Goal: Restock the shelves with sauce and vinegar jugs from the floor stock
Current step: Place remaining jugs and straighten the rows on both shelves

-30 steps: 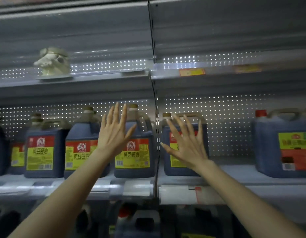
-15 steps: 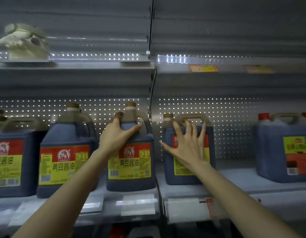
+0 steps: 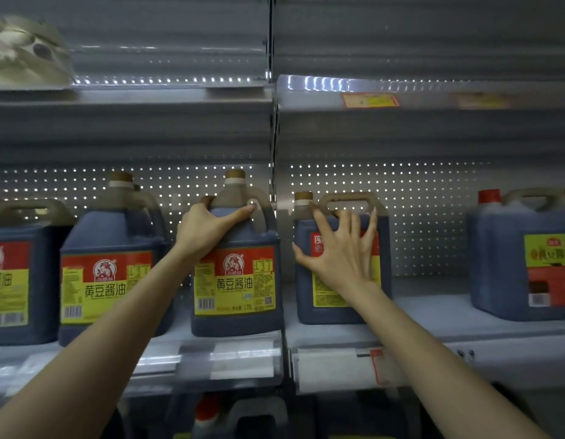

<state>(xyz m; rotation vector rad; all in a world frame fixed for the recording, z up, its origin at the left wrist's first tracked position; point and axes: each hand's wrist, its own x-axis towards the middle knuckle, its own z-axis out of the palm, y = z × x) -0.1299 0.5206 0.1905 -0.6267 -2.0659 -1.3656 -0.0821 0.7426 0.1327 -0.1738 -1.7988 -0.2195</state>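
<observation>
The shelf (image 3: 433,315) is grey painted metal, smooth and matt, and its back panel (image 3: 417,217) is perforated sheet metal. The middle jug (image 3: 237,318) is smooth, semi-clear plastic, cloudy at neck and handle and dark where sauce fills it. Its label (image 3: 235,282) is glossy, printed red and yellow, and its cap (image 3: 235,174) is matt brown plastic. The red-capped jug (image 3: 496,280) at the shelf's right edge is the same smooth plastic. Along the shelf's front edge a clear glossy plastic strip (image 3: 243,359) holds white paper tickets (image 3: 332,370).

Dim, bluish, soft; blurred, bowed edges
</observation>
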